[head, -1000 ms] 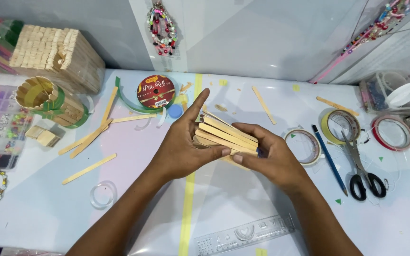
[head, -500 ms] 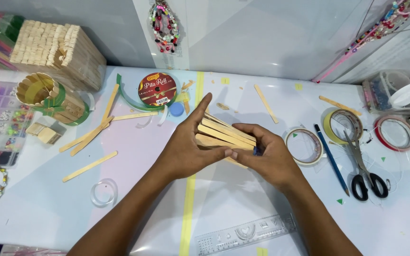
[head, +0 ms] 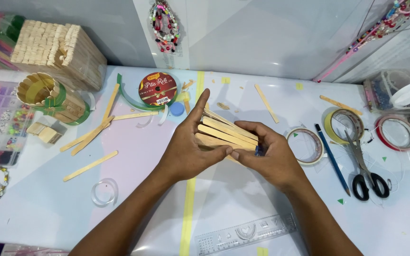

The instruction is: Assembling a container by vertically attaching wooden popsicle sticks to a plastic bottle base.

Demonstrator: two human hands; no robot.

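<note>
Both hands meet over the middle of the white table, holding a fanned row of flat wooden craft sticks (head: 226,130). My left hand (head: 188,149) grips the left ends, its index finger stretched up along the sticks. My right hand (head: 266,151) wraps the right ends, thumb pressed on the lowest stick. The sticks are tilted, stacked edge to edge, a little above the table. Their underside is hidden by my palms.
Loose sticks (head: 91,135) lie at the left, by a stick cylinder banded in green (head: 46,95) and a big bundle of sticks (head: 58,52). A ribbon spool (head: 157,89) is behind. Tape rolls (head: 304,144), a pencil (head: 332,159), scissors (head: 366,173) lie right; a clear ruler (head: 245,233) sits near.
The hands and sticks stay almost in place; my right thumb has slid along the lowest stick toward my left hand.
</note>
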